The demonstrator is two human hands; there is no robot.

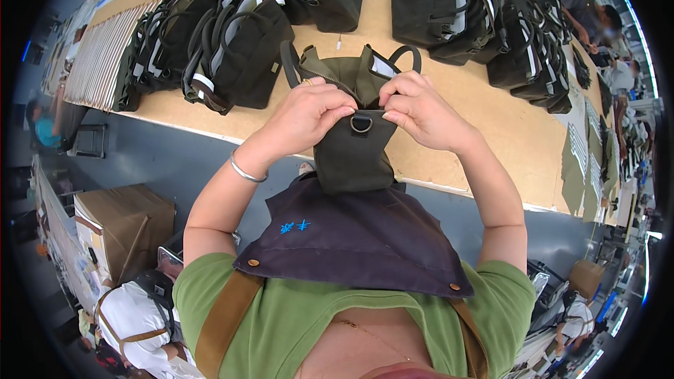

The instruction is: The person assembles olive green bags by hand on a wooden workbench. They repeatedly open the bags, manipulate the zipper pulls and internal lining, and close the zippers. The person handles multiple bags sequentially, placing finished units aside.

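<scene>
I hold an olive bag [353, 151] up in front of my chest, above the table [484, 126] edge. My left hand [307, 116] and right hand [419, 111] both pinch its top rim, just above a metal ring [361, 123] (zipper open). Dark bags [239, 42] lie on the table beyond.

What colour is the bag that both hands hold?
The bag is dark olive green, with a metal ring at its front; the head view shows it best.

Bright, even overhead light, soft shadows, sharp centre; strong fisheye bending and dark vignette at the rim.
</scene>
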